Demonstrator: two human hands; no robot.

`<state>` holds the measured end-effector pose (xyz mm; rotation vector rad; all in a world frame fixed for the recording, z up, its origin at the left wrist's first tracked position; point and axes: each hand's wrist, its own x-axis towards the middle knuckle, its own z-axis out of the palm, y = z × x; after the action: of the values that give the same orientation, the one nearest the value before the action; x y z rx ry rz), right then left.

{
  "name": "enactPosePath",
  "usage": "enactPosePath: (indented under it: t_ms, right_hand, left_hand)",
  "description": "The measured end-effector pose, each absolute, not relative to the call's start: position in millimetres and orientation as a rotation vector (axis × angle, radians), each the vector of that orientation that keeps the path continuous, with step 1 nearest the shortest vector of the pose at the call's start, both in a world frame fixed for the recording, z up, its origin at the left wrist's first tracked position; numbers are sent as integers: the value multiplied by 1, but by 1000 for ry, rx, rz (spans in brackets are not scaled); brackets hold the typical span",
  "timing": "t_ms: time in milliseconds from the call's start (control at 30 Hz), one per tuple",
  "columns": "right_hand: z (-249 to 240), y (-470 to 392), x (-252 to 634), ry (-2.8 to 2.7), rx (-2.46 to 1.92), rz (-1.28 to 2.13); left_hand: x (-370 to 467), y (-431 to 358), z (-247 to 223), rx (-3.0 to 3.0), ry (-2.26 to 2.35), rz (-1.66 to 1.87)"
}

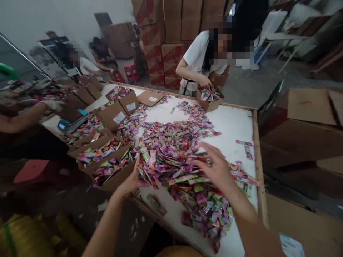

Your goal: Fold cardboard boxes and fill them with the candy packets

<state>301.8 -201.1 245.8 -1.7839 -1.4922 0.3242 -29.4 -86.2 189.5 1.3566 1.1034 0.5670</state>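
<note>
While the left hand (pixel 135 178) cups the near-left edge of the heap, palm open and fingers raised against the colourful packets (pixel 174 160), the right hand (pixel 218 167) comes in from the other side, thumb and fingers spread wide over the pile. It's packets everywhere between those two hands, pink, purple and green, spilling over the white table (pixel 235 123) well beyond the fingertips! Just left of the left hand sit packed cardboard compartments (pixel 122 180), loaded with more of the same. Farther out past that hand, open cartons (pixel 111 116) stand with white labels facing us, a flat piece of cardboard (pixel 151 98) lying beyond them. Over to the right of the right hand, a few loose packets (pixel 248 150) lie near the wooden rim (pixel 258 153). And across the table, a person in white (pixel 197 50) reaches into a filled box (pixel 213 106) at the far edge!
</note>
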Motion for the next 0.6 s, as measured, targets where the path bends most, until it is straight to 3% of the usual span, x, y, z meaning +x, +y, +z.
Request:
enactPosePath:
  t_ms: [67,233,600]
  right_hand:
    - [224,-231,322,-1209,-1904,410]
    - [167,-265,320,-873,-1773,1024]
    - [227,-232,278,-1085,-1974,799]
  left_hand:
    - [-34,-74,203,1462,1056,493]
    - [-31,-34,220,1680,912,274]
    - [-2,26,230,2143,613,-1]
